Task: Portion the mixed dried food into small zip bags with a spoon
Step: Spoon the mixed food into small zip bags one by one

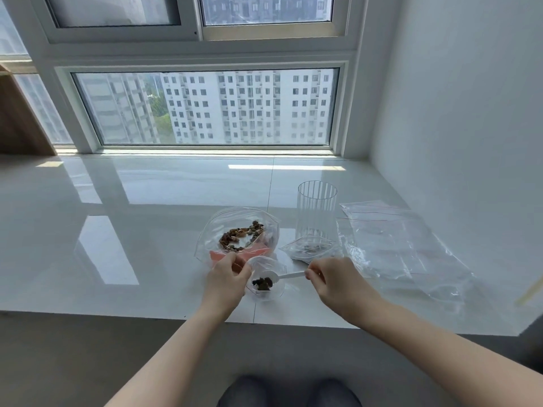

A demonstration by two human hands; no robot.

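- Clear ribbed plastic cup (316,214) stands on the glossy white sill (117,230); crinkly empty zip bags (402,248) lie just right of it.
- Left of the cup, a large clear bag (235,230) holds brown dried food (241,236).
- Left hand (226,280) pinches a small clear zip bag (266,284); right hand (335,282) fingers clamp a white plastic spoon (282,276).

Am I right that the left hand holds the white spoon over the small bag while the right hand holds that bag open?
No, the hands are swapped. The head view shows the right hand pinching the white spoon, while the left hand holds the small bag open.
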